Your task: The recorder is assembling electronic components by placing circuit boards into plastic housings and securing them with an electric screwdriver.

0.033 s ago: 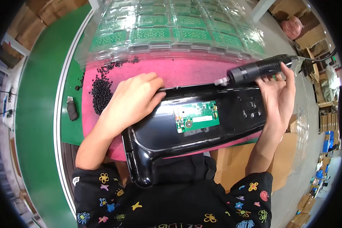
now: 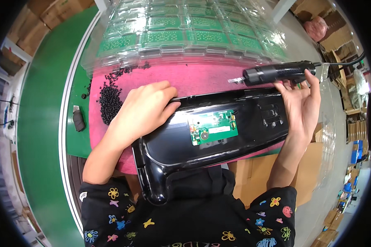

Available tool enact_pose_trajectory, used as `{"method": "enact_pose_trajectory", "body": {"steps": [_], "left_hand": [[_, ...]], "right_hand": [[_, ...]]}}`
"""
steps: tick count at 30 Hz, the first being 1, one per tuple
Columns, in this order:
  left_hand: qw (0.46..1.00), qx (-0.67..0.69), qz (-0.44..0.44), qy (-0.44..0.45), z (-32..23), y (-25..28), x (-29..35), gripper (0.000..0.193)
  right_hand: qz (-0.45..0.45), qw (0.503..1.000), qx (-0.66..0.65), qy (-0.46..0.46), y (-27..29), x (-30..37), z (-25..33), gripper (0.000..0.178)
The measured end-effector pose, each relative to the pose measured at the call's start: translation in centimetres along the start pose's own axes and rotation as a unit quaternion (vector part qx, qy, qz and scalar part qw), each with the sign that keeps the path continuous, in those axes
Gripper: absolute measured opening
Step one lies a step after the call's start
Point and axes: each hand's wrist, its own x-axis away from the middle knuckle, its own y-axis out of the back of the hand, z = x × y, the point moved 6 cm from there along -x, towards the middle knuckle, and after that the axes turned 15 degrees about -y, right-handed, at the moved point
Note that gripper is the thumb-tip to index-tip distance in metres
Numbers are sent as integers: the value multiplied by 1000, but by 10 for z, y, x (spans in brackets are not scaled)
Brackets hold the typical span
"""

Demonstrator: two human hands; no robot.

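A glossy black plastic housing (image 2: 173, 144) lies tilted across the work surface, its rounded stub end pointing toward my body. A green circuit board (image 2: 214, 128) sits in its middle. My left hand (image 2: 150, 105) grips the far edge of the housing near its left end, fingers curled over the rim. In my right hand (image 2: 299, 101) a black corded electric screwdriver (image 2: 276, 74) rests between thumb and fingers, its metal tip pointing left beyond the housing's far edge. The palm of that hand is against the housing's right end.
A pile of small black screws (image 2: 109, 105) lies on the pink mat (image 2: 210, 72), left of my left hand. Clear trays of green boards (image 2: 165, 37) are stacked at the back. A small dark wrapped object (image 2: 78, 120) is on the green surface. Cardboard (image 2: 259, 177) lies below right.
The screwdriver has swung slightly away from the housing, its tip moving up and a little left, so the tool sits more level. My left hand keeps its hold on the housing.
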Motion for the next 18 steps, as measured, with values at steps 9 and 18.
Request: {"method": "enact_pose_trajectory", "body": {"steps": [9,18], "left_hand": [[998,44,-36,7,-6,18,2,21],[817,-133,-530,181,-20,94,183,18]], "right_hand": [[62,963,211,155,-4,71,8,45],[280,853,302,321,-38,131,8,14]]}}
